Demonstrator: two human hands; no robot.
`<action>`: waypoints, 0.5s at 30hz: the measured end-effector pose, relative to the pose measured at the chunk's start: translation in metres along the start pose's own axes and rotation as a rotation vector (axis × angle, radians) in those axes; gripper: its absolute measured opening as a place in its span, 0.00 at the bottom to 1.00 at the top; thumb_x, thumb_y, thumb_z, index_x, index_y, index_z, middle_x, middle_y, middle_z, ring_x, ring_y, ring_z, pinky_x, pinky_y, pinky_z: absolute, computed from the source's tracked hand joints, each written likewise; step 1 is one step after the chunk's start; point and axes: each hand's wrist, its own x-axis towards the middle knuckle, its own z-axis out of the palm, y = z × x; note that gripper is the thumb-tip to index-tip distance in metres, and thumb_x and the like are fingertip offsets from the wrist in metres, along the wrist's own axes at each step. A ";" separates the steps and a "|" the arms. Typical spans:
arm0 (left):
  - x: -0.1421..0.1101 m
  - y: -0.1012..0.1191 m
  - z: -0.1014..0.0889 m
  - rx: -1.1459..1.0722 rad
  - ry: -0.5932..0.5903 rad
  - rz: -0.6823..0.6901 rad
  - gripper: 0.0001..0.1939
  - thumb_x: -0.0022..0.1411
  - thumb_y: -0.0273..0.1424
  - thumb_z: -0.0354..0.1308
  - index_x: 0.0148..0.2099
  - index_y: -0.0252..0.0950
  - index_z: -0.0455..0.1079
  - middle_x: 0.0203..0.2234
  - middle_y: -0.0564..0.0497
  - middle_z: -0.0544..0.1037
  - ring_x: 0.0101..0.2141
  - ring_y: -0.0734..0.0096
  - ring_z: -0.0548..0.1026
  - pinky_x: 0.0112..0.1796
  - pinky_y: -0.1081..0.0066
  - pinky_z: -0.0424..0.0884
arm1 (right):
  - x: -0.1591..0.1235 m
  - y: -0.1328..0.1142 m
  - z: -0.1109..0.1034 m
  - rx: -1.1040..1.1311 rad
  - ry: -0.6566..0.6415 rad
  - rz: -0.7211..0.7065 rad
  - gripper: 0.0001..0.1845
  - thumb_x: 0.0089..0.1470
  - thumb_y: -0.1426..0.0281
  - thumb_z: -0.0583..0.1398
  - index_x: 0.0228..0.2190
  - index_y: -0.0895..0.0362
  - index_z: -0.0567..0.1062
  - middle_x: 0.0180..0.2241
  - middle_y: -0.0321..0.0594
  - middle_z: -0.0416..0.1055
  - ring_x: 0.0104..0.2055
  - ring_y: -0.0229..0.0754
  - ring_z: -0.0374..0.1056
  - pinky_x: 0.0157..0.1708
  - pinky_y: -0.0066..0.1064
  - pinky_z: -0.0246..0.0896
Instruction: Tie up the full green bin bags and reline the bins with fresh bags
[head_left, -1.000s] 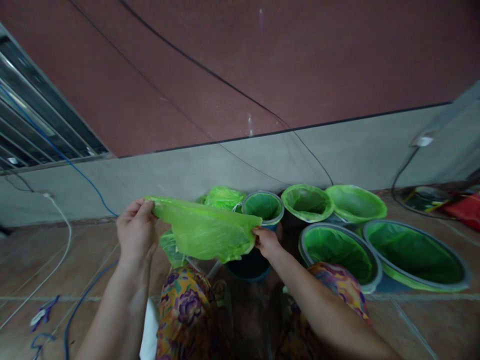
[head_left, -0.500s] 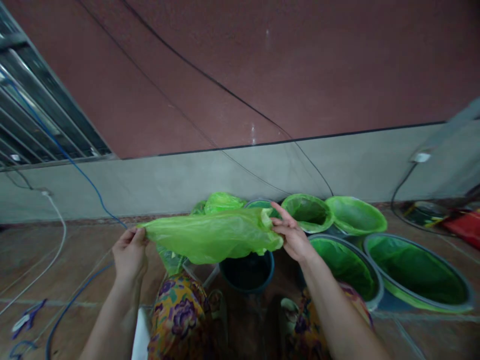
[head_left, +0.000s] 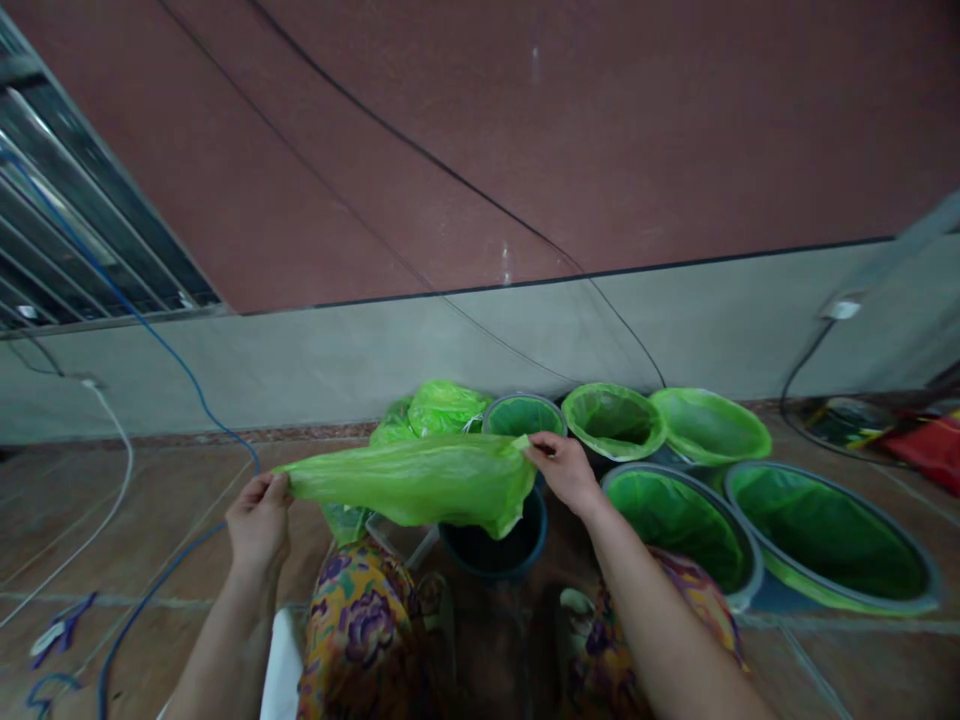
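A light-green plastic bag (head_left: pixel 420 478) is stretched sideways between my hands, above the floor and my knees. My left hand (head_left: pixel 259 515) pinches its narrow left end. At the bag's wider right end, my right hand (head_left: pixel 566 470) grips the top corner, with fingers closed on the film. Below the bag stands a dark blue bucket (head_left: pixel 499 572) with no liner showing; the bag covers part of its rim. Behind the bag lies a heap of crumpled green bags (head_left: pixel 446 405).
Several green-lined buckets stand to the right, among them a large one (head_left: pixel 832 535) and a nearer one (head_left: pixel 682 530). A blue cable (head_left: pixel 176 355) and a white cable (head_left: pixel 126 470) run along the left. A purple-handled tool (head_left: pixel 64 630) lies on the tiles.
My right hand has moved slightly left and its spread fingers have closed on the bag's corner. The bag's right end now hangs lower. My left hand keeps its hold.
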 end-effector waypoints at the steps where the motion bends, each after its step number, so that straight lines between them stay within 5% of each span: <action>1: -0.001 -0.001 -0.001 0.001 0.004 -0.003 0.16 0.42 0.42 0.68 0.25 0.38 0.67 0.19 0.57 0.69 0.23 0.76 0.66 0.26 0.75 0.66 | 0.003 -0.001 -0.002 0.028 0.068 0.000 0.14 0.46 0.60 0.61 0.29 0.57 0.80 0.27 0.38 0.75 0.29 0.39 0.67 0.33 0.31 0.61; 6: -0.014 0.004 0.002 -0.058 -0.051 -0.052 0.18 0.40 0.43 0.71 0.25 0.36 0.69 0.20 0.57 0.70 0.24 0.78 0.67 0.27 0.76 0.67 | 0.014 -0.049 -0.025 0.104 0.302 -0.125 0.14 0.44 0.58 0.65 0.28 0.56 0.79 0.39 0.42 0.76 0.41 0.43 0.70 0.40 0.33 0.64; 11: -0.030 0.004 0.018 -0.290 -0.130 -0.181 0.19 0.38 0.40 0.72 0.28 0.36 0.69 0.24 0.57 0.74 0.26 0.77 0.71 0.31 0.75 0.70 | 0.017 -0.119 -0.052 0.198 0.175 -0.216 0.16 0.54 0.54 0.60 0.37 0.53 0.76 0.29 0.36 0.76 0.27 0.38 0.69 0.32 0.30 0.65; 15: -0.029 -0.035 0.026 -0.085 -0.180 -0.274 0.15 0.38 0.39 0.68 0.26 0.36 0.69 0.19 0.56 0.72 0.23 0.73 0.70 0.28 0.72 0.69 | 0.031 -0.123 -0.054 -0.158 0.086 -0.244 0.12 0.52 0.58 0.62 0.29 0.53 0.77 0.25 0.37 0.75 0.28 0.41 0.70 0.33 0.31 0.64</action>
